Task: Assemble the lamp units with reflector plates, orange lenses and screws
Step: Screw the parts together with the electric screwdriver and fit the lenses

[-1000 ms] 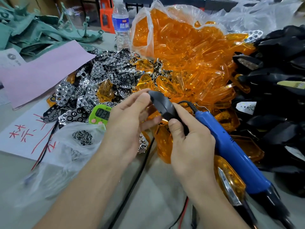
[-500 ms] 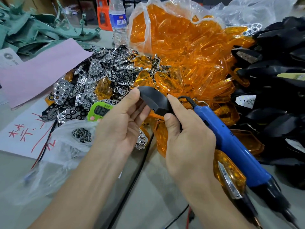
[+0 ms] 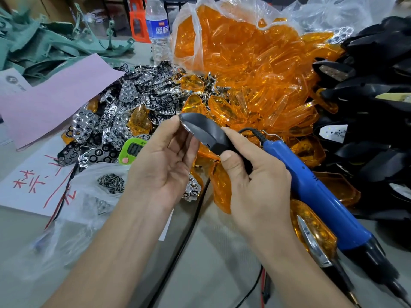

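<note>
A black lamp housing (image 3: 205, 134) is held in the air between both hands. My right hand (image 3: 255, 183) grips its stem end, thumb on top. My left hand (image 3: 164, 161) touches the housing's pointed tip with its fingertips, palm turned up, and a shiny reflector edge shows under that tip. Behind lie a heap of chrome reflector plates (image 3: 124, 107) and a big pile of orange lenses (image 3: 255, 70) spilling from a clear bag. Small screws (image 3: 111, 182) sit in a plastic bag at the left. A blue electric screwdriver (image 3: 318, 196) lies on the table beside my right hand.
Black housings (image 3: 373, 90) are stacked at the right. An assembled orange lamp (image 3: 313, 232) lies under the screwdriver. A green timer (image 3: 132, 151), a pink sheet (image 3: 55, 101), a white paper with red writing (image 3: 33, 181), a water bottle (image 3: 158, 27) and black cables (image 3: 189, 230) are on the table.
Both hands have raised the housing a little and my left hand has turned palm up, its fingers sliding to the housing's tip. The view has shifted slightly.
</note>
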Motion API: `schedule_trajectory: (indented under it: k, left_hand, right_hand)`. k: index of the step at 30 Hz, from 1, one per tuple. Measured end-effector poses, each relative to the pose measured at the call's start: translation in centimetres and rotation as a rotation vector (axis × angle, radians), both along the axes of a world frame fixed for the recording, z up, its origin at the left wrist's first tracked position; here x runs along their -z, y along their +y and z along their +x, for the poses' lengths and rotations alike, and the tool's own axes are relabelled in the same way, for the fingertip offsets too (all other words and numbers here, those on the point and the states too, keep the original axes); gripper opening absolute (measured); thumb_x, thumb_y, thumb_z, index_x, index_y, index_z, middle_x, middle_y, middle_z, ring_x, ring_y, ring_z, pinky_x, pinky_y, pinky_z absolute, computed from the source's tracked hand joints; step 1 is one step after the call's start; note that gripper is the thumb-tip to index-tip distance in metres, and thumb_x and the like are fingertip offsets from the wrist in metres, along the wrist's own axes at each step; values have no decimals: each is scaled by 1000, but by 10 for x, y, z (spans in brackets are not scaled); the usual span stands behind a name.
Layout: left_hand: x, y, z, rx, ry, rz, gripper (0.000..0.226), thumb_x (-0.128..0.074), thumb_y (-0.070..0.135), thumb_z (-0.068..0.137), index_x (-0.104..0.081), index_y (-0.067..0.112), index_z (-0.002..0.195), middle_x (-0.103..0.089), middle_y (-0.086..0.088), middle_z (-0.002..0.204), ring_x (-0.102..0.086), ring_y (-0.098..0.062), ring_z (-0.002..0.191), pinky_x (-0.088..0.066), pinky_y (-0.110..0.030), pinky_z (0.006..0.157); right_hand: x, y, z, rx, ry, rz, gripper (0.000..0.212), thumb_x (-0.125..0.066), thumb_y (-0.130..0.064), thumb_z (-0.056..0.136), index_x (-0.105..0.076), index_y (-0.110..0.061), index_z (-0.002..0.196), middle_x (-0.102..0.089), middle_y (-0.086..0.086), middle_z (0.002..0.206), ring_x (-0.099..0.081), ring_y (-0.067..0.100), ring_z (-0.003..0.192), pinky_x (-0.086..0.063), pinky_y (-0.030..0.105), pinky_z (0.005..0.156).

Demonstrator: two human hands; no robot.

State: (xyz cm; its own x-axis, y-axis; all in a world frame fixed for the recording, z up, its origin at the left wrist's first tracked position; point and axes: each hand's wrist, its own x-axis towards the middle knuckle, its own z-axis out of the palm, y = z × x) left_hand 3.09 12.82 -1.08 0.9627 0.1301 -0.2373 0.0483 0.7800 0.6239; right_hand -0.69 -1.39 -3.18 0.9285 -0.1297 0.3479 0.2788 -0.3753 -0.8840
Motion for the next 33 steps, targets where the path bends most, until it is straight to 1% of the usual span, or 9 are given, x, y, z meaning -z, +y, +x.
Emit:
schedule_trajectory:
  k: [6, 9, 11, 16, 20, 24, 28, 31, 33]
  left_hand:
    - [3, -1, 3, -71, 13, 164, 42, -60, 13, 95, -77, 19, 57, -71, 1, 70, -67, -8, 61, -55, -18, 55]
    - [6, -5, 5, -142, 43, 426, 29, -59, 6, 95, -80, 14, 76, -74, -8, 78, -69, -14, 67, -56, -22, 56]
    - [9, -8, 6, -220, 61, 548, 27, -56, -1, 95, -78, 11, 84, -75, -10, 80, -72, -18, 72, -57, -24, 56]
    - [10, -8, 4, -290, -40, 704, 41, -54, -12, 92, -80, 17, 82, -78, -6, 82, -75, -24, 82, -59, -27, 61]
    - [8, -6, 3, -351, -103, 885, 37, -58, -10, 88, -82, 18, 89, -80, -5, 82, -77, -25, 82, -62, -36, 69]
    - [3, -10, -1, -225, -62, 668, 29, -59, 0, 96, -77, 16, 112, -77, -3, 100, -74, -17, 92, -61, -27, 69]
    - [4, -14, -5, 75, -153, 510, 64, -66, 2, 83, -54, 27, 141, -62, 0, 108, -70, -18, 105, -63, -41, 86]
    - [3, -14, -4, 42, -194, 579, 63, -59, -7, 81, -59, 26, 135, -62, 3, 96, -66, -14, 86, -64, -46, 79]
    - [1, -14, -4, -32, -190, 585, 52, -56, -10, 89, -62, 24, 127, -62, -5, 100, -68, -14, 88, -61, -34, 68]
  right_hand:
    - [2, 0, 1, 4, -2, -37, 39, -65, -27, 99, -64, -37, 137, -69, -29, 101, -63, -9, 96, -48, 8, 84]
    - [1, 1, -1, 48, 3, -168, 41, -61, -32, 101, -59, -39, 142, -68, -18, 99, -63, 7, 91, -56, 29, 84]
    - [2, 5, -4, 79, -30, -256, 42, -57, -33, 102, -56, -35, 144, -62, -13, 92, -60, 11, 79, -58, 40, 74]
    - [0, 9, -7, 135, -73, -268, 45, -49, -40, 101, -56, -34, 145, -58, -9, 87, -59, 17, 73, -56, 48, 66]
    - [0, 10, -8, 120, -44, -209, 41, -58, -32, 102, -58, -35, 143, -63, -9, 89, -61, 16, 79, -56, 46, 73]
    - [0, 7, -3, 113, 17, -115, 39, -60, -31, 101, -62, -37, 139, -73, -10, 98, -59, 6, 82, -56, 39, 83]
    - [0, 2, 0, 108, 32, -26, 35, -59, -30, 101, -65, -38, 135, -69, -20, 90, -59, 3, 78, -54, 31, 78]
    - [0, -1, 3, 87, 46, 4, 33, -59, -31, 100, -67, -41, 131, -68, -25, 85, -60, -1, 79, -51, 19, 76]
    - [1, -2, 5, 69, 46, 14, 32, -60, -31, 100, -68, -44, 129, -71, -25, 88, -62, -3, 85, -49, 13, 75]
